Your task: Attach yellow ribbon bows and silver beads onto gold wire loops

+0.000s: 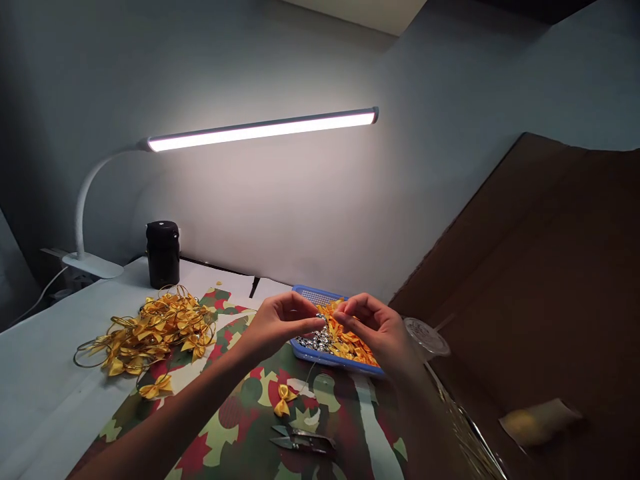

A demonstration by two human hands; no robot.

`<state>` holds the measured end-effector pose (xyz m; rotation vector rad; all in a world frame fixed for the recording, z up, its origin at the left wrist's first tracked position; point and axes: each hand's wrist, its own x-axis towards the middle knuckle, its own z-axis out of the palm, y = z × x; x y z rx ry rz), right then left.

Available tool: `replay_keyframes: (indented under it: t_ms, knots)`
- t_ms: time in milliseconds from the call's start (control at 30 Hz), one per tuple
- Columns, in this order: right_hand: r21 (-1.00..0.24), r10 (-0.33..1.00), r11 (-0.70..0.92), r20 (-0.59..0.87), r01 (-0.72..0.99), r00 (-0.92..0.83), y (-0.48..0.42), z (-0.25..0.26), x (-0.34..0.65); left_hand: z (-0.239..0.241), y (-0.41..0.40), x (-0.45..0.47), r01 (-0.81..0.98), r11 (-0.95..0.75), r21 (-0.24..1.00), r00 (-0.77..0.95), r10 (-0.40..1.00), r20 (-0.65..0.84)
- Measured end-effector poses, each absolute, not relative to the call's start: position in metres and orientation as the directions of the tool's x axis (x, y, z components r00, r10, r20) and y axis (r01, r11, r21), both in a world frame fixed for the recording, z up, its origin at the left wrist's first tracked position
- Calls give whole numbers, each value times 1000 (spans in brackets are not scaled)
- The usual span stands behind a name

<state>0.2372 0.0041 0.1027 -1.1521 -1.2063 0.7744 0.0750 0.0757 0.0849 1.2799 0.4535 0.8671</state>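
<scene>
My left hand [287,323] is held over the blue basket [333,363], its thumb and forefinger pinched at a small shiny silver bead [321,317]. Just to its right, my right hand [373,320] is also closed in a pinch; what sits between those fingertips is too small to make out. Silver beads [316,341] fill the basket's left part and yellow ribbon bows [350,343] the rest. Below the hands, a single yellow bow [283,400] lies on the camouflage cloth [250,427], with a thin cord running up from it towards the basket.
Thread snips [303,441] lie near the front. A heap of yellow bows on cords [160,330] is at left, before a black lidded container [163,255]. A lamp [265,130] shines overhead. At right are a clear round lid [427,337] and a large cardboard box [540,267].
</scene>
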Motion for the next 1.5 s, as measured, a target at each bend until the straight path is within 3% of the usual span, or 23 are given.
replay_keyframes:
  t_ms: [633,800,967,1067,1200,1367,1500]
  knots:
    - [-951,922,264,298,160,247,0,109,235,85,76,76,-220,-22,975,578,802,149]
    - [-943,910,277,320,187,263,0,106,238,81,78,76,-168,-144,975,562,799,215]
    - [-932,884,294,349,209,312,-6,108,242,72,83,74,-13,-388,922,527,781,336]
    - [-906,924,254,331,338,194,-20,117,244,63,86,74,116,-507,854,538,755,375]
    - [-776,958,255,283,577,-42,-41,126,249,50,87,76,249,-610,752,581,716,388]
    - [-669,957,290,227,684,-183,-65,130,252,44,87,81,363,-685,632,630,680,376]
    - [-555,904,417,336,719,-265,-77,131,248,55,95,88,430,-722,543,687,651,323]
